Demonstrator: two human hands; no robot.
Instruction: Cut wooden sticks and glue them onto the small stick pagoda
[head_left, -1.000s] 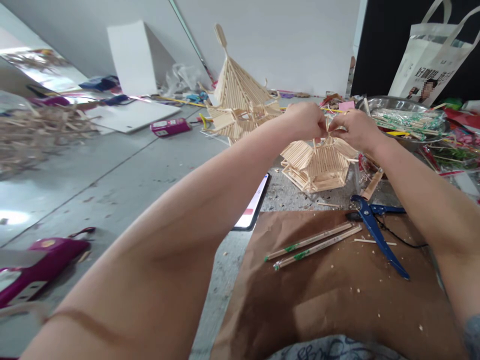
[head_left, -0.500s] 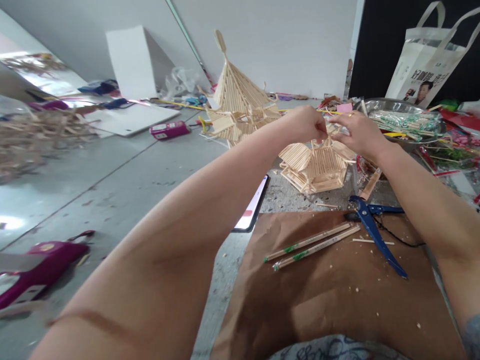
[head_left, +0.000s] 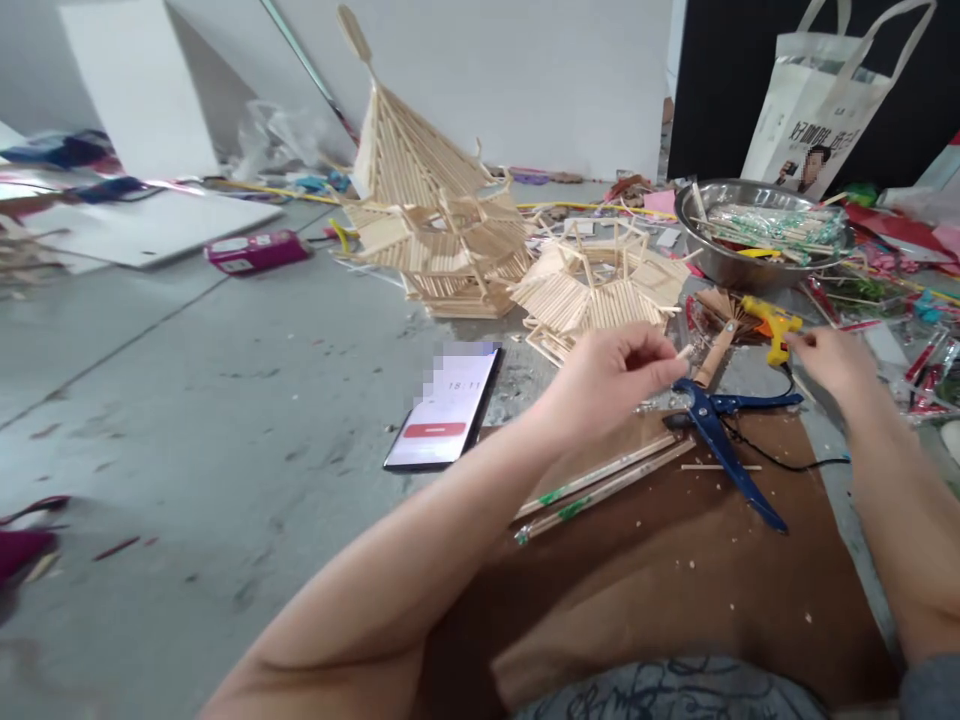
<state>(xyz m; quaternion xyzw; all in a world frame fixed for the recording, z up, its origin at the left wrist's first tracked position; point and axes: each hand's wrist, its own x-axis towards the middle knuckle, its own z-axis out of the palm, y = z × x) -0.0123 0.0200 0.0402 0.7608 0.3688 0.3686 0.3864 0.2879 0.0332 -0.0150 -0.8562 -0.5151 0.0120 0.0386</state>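
My left hand (head_left: 619, 375) is closed in a pinch on a short wooden stick (head_left: 684, 353), in front of the low stick-built roof model (head_left: 611, 285). My right hand (head_left: 840, 365), slightly blurred, has its curled fingers at the yellow glue gun (head_left: 780, 330); whether they grip it I cannot tell. Just below lie blue-handled cutters (head_left: 724, 440) on brown paper (head_left: 675, 570). Two bundles of sticks with green marks (head_left: 600, 490) and a single thin stick (head_left: 720, 467) rest there too. A taller stick-built pavilion with a pointed roof (head_left: 427, 170) stands behind, to the left.
A lit phone (head_left: 446, 405) lies on the grey floor left of the paper. Farther right are a steel bowl (head_left: 720, 260) of wrapped sticks and a white bag (head_left: 817, 110). A magenta box-shaped item (head_left: 255, 252) sits at the left. The glue gun's black cord (head_left: 810, 466) crosses the paper.
My hands have parted from the low roof model. My left hand has come nearer with the short stick; my right has moved right and down to the glue gun. The view has shifted right.
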